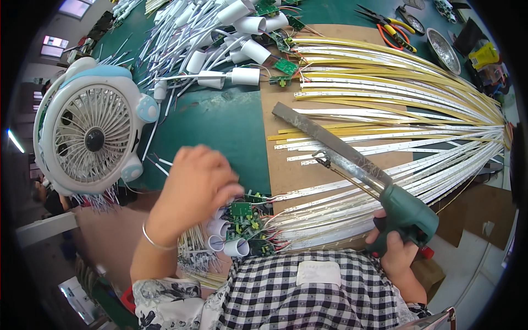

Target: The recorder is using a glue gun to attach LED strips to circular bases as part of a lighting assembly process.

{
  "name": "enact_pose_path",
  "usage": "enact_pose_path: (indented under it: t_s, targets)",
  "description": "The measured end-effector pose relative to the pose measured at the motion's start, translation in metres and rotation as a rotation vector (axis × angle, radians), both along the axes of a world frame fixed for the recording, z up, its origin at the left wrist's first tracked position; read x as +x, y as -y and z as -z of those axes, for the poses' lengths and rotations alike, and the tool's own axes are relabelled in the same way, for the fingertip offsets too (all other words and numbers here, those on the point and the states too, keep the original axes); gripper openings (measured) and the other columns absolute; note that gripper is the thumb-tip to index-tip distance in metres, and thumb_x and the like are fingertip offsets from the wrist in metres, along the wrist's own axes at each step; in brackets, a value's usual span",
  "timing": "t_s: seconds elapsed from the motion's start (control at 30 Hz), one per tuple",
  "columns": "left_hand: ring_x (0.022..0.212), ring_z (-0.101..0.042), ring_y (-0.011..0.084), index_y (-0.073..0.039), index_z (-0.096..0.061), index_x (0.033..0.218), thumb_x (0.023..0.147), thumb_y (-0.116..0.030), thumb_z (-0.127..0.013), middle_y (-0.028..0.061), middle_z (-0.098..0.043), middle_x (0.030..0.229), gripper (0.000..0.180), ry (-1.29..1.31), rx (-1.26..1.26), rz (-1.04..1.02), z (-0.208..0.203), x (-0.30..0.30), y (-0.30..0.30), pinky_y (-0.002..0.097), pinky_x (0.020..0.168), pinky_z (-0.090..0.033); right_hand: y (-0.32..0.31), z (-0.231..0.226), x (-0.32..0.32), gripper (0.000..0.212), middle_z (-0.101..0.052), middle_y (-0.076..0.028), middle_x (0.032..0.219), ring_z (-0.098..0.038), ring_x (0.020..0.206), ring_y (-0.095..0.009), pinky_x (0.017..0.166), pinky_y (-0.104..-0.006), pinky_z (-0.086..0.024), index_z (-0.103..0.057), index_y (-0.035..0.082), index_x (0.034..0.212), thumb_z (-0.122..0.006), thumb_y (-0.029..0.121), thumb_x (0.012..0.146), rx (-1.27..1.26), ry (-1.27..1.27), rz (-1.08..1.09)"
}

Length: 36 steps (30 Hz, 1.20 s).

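Observation:
My right hand [393, 250] is closed round the handle of a green soldering gun [410, 212], whose metal front points up and left over the strips. Its tip [322, 158] is beside a long grey metal bar [324, 137] lying aslant across the board. My left hand [201, 179] is raised above the table's near edge, slightly blurred. Its fingers are loosely bent, with the thumb apart and nothing visible in them. Just below it are small green circuit boards [241, 209] and white plastic cups [236, 247], with wires to white LED strips [319, 220].
A white and blue fan [91, 137] stands at the left. White cups [256, 51] and cables are heaped at the back. More yellow-backed LED strips [379, 71] fan across the brown board [283, 102]. Pliers [390, 27] and a metal dish [443, 50] are at the far right.

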State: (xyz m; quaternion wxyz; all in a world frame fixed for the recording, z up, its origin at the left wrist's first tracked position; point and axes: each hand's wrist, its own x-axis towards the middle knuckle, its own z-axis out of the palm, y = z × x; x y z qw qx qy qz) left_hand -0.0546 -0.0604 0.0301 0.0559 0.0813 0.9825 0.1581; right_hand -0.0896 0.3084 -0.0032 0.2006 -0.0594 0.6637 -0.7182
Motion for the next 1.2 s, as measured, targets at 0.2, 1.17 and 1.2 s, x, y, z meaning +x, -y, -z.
enact_pose_path:
  t_s: [0.2,1.17,1.2]
  targets:
    - [0.080,-0.059,0.0307,-0.006,-0.071,0.091,0.079,-0.017,-0.073,0.0088,-0.064,0.086,0.017,-0.479,0.167,-0.021,0.021,-0.095,0.012,0.0405,0.072,-0.046,0.001,-0.002,0.005,0.055,-0.063,-0.019,0.117,-0.065,0.073,-0.020,0.064,-0.0298,-0.054,-0.046,-0.004,0.135,-0.065,0.027,0.093,-0.013,-0.029,0.033]
    - [0.095,-0.056,0.0213,-0.013,-0.067,0.086,0.077,-0.017,-0.075,-0.0009,-0.063,0.087,0.013,-0.137,0.045,-0.127,0.040,-0.030,-0.028,0.0412,0.089,-0.029,0.009,-0.002,0.005,0.060,-0.064,-0.019,0.114,-0.065,0.070,-0.020,0.061,-0.0299,-0.054,-0.047,-0.003,0.134,-0.068,0.032,0.091,0.003,0.058,0.129]
    - [0.095,-0.056,0.0213,-0.013,-0.067,0.086,0.077,-0.017,-0.075,-0.0008,-0.063,0.088,0.013,-0.133,0.034,-0.137,0.040,-0.029,-0.030,0.0412,0.088,-0.029,0.009,-0.002,0.006,0.060,-0.064,-0.019,0.114,-0.065,0.070,-0.020,0.061,-0.0300,-0.054,-0.047,-0.003,0.134,-0.068,0.032,0.091,0.006,0.065,0.132]
